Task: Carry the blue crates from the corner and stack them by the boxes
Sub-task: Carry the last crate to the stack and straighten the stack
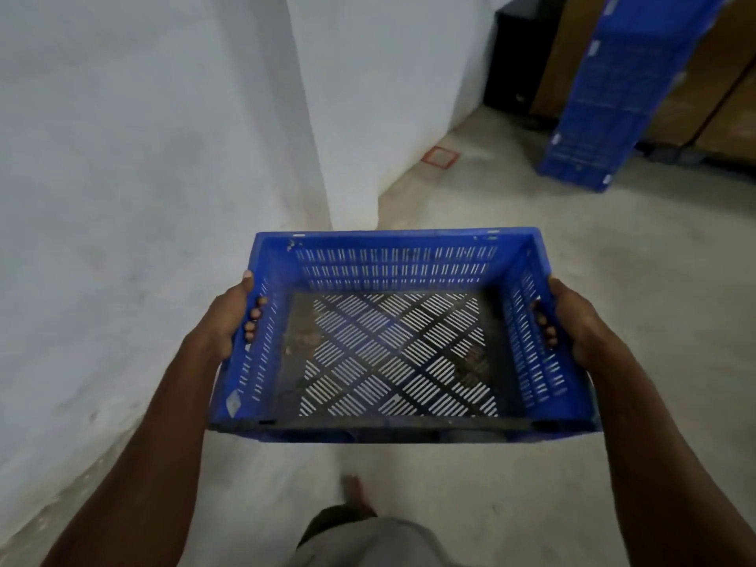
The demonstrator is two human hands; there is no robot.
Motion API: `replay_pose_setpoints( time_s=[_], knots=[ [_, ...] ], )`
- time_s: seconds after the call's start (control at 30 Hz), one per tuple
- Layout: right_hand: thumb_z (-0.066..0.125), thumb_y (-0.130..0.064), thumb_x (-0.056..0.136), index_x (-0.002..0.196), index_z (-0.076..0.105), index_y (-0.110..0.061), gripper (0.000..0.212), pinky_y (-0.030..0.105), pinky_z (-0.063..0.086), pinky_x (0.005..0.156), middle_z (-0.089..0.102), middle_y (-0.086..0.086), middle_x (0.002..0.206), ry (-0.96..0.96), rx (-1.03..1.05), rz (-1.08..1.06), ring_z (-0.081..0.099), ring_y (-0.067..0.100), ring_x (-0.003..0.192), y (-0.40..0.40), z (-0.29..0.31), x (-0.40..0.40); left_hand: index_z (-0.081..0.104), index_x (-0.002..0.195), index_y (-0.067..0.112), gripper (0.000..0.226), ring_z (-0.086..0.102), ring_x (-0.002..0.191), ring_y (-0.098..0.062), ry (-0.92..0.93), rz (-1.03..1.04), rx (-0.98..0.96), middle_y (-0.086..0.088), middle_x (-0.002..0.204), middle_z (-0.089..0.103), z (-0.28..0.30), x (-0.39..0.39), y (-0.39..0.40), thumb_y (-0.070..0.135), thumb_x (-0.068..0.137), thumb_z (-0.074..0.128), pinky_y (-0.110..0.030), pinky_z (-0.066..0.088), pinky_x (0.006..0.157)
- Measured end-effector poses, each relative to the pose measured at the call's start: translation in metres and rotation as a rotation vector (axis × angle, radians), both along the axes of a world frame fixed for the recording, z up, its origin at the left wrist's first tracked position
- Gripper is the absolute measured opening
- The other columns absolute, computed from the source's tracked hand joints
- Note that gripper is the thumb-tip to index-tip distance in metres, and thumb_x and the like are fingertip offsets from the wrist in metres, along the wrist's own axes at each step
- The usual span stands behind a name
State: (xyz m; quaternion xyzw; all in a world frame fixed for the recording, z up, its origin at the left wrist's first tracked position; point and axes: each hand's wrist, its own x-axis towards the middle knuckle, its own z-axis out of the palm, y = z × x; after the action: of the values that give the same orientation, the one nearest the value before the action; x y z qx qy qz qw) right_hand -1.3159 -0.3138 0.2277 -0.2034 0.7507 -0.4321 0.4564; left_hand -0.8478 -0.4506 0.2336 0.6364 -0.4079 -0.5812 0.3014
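1. A person carries an empty blue crate [392, 337] level at waist height, dead centre, a bare foot [355, 489] at 6 o'clock on the concrete floor [613, 321]
2. The left hand [231, 321] and right hand [574, 321] hold opposite short sides, fingers [253, 317] hooked through the handle slots, which likely keeps the load balanced
3. A stack of blue crates [613, 96] stands at 1 o'clock against brown boxes [720, 96], the probable drop point
4. A white wall [143, 157] flanks the path at 10 o'clock
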Motion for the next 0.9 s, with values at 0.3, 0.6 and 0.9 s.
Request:
replay_pose_setpoints(
  time_s=[0.3, 0.6, 0.9],
  knots=[
    [0.035, -0.067, 0.097, 0.085, 0.059, -0.012, 0.061, 0.022, 0.030, 0.035, 0.045, 0.003, 0.065, 0.002, 0.020, -0.285, 0.033, 0.014, 0.048, -0.086, -0.015, -0.128, 0.056, 0.080, 0.016, 0.054, 0.036, 0.043, -0.011, 0.040, -0.203, 0.030, 0.000, 0.060, 0.045, -0.006, -0.182, -0.189, 0.067, 0.096, 0.047, -0.022, 0.036, 0.039],
    [0.036, -0.068, 0.096, 0.084, 0.059, -0.014, 0.059, 0.027, 0.032, 0.042, 0.048, 0.003, 0.067, 0.013, 0.008, -0.550, 0.035, 0.015, 0.051, -0.165, 0.019, -0.252, 0.054, 0.077, 0.018, 0.050, 0.031, 0.044, -0.013, 0.009, -0.435, -0.034, 0.001, 0.059, 0.041, 0.029, -0.388, -0.364, 0.063, 0.099, 0.045, -0.025, 0.028, 0.044],
    [0.036, -0.067, 0.097, 0.082, 0.055, -0.012, 0.060, 0.022, 0.029, 0.033, 0.043, 0.003, 0.062, -0.001, -0.034, -0.614, 0.032, 0.014, 0.043, -0.275, 0.002, -0.430, 0.051, 0.075, 0.018, 0.051, 0.029, 0.045, -0.014, -0.013, -0.508, -0.057, 0.002, 0.058, 0.039, 0.019, -0.597, -0.492, 0.061, 0.101, 0.041, -0.025, 0.025, 0.042]
  ],
)
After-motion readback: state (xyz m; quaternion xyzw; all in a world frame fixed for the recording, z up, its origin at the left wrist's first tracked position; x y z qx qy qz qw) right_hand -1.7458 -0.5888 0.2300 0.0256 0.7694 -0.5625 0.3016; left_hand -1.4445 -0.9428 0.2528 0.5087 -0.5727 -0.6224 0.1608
